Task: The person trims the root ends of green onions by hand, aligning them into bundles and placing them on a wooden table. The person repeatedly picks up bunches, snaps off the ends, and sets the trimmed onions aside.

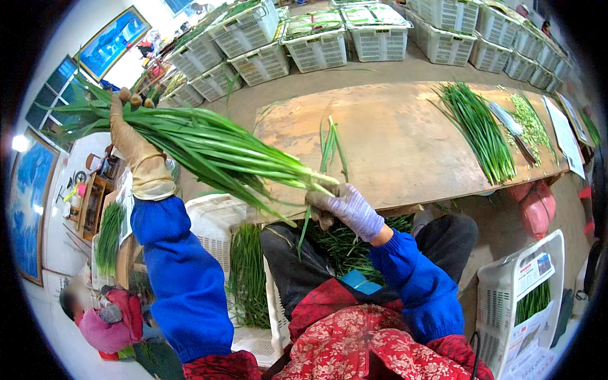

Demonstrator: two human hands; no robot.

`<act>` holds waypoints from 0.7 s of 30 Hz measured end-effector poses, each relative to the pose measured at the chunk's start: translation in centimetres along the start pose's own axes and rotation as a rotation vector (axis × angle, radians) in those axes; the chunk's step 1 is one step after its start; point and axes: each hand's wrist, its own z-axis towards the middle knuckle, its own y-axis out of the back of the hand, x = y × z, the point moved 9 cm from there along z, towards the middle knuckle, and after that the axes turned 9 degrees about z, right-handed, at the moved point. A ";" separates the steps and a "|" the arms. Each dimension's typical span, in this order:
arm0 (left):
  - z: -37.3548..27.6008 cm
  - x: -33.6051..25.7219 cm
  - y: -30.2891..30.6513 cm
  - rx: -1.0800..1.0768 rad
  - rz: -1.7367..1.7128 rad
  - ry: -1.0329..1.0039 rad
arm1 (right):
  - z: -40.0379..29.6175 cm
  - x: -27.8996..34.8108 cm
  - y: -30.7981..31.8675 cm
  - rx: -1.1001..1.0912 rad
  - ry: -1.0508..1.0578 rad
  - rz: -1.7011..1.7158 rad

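Note:
A long bunch of garlic chives [213, 142] stretches between my two gloved hands, above the left edge of the wooden table [394, 137]. My left hand [135, 137], in a tan glove, grips the leafy end with the arm reaching out at the left. The pale stem ends lie at the fingers of my right hand [344, 206], which wears a purple-grey glove and holds them. A few loose chives [332, 145] rest on the table just beyond. A bigger pile of chives [475, 133] lies at the right, beside a knife [506, 118] and scattered pale stem cuttings [529, 121].
White plastic crates [316, 50] stand stacked behind the table. Beside my left knee is a crate holding chives [249, 275]; another crate [494, 304] stands at the right, near a pink bag [536, 209]. A person in pink [107, 327] sits at the lower left.

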 end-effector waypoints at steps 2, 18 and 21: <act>0.2 -0.1 0.3 0.023 -0.001 -0.019 | -0.7 -0.8 -0.2 0.054 -0.075 -0.045; 2.0 0.8 2.0 0.116 -0.053 0.050 | -8.4 -6.7 7.8 -0.008 0.074 -1.059; -0.2 0.7 -1.3 0.224 -0.083 0.191 | -5.4 4.2 3.6 -0.129 0.419 -0.708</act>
